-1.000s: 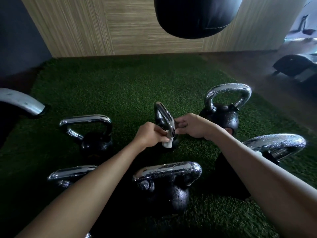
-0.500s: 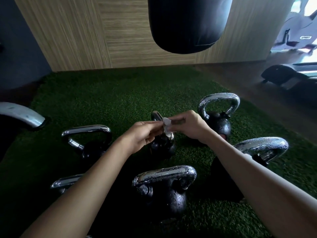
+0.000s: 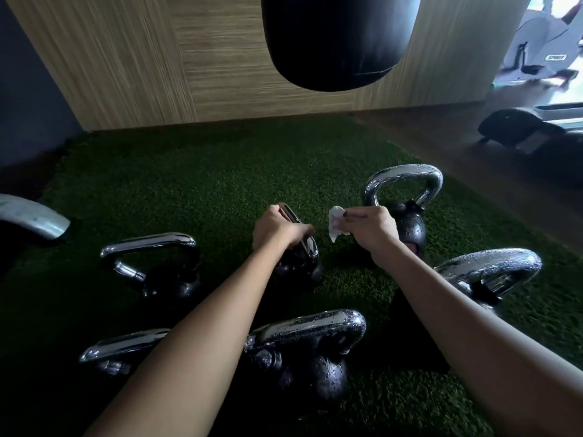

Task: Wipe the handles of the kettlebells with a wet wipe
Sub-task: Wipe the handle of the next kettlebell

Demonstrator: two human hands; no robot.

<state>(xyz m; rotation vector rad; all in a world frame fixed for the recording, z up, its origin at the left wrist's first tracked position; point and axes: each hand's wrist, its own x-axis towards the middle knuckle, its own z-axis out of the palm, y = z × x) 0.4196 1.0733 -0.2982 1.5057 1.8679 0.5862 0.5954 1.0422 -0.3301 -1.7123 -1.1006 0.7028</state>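
Left grip [image 3: 277, 228]: clenched round the chrome handle [image 3: 310, 246] of the centre kettlebell [image 3: 299, 269], with the fingers curled over the upper part of the handle.
Right grip [image 3: 372, 228]: grasps the wet wipe [image 3: 335, 222], pinched between thumb and fingertips.
Wet wipe position: held in the air, crumpled and white, just beside the centre handle on its right. It does not touch the handle.
Centre kettlebell: black body, standing on the turf floor [image 3: 220, 171] with its handle edge-on to the camera.
Rear right kettlebell [image 3: 410, 230]: upright behind the right grip, its handle beaded with droplets.
Right kettlebell [image 3: 489, 269]: near the right forearm, handle covered in droplets.
Front kettlebell [image 3: 309, 351]: between the two forearms, nearest the camera, with droplets on handle and body.
Left kettlebell [image 3: 164, 269]: well apart from the left grip, handle smooth and bright.
Front left kettlebell [image 3: 120, 348]: partly hidden behind the left forearm.
Punching bag [image 3: 337, 39]: black, hanging above the far edge of the turf.
Wall panel [image 3: 157, 58]: wood-grain, behind the turf.
Exercise machine [image 3: 542, 52]: pale, at the upper right.
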